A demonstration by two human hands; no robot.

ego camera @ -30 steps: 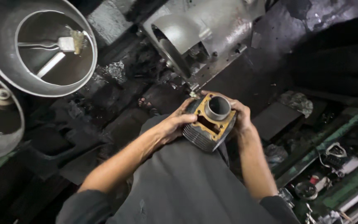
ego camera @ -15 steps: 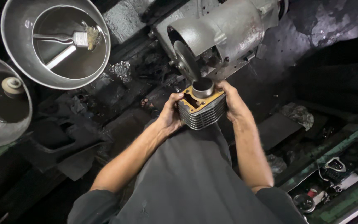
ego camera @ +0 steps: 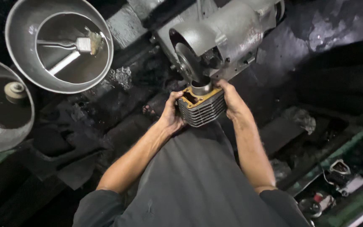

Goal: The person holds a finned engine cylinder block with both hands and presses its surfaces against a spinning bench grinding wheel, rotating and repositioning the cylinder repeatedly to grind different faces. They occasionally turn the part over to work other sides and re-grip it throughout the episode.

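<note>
Greasy floor; both hands [ego camera: 171, 115] [ego camera: 232, 101] grip finned cylinder [ego camera: 202, 108] at engine [ego camera: 227, 38]

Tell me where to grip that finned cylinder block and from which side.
Grip the finned cylinder block by its ribbed flanks, one hand from each side, as the left hand and right hand do. The ribs probably aid grip, and the top, where a piston shows, stays clear.
</note>
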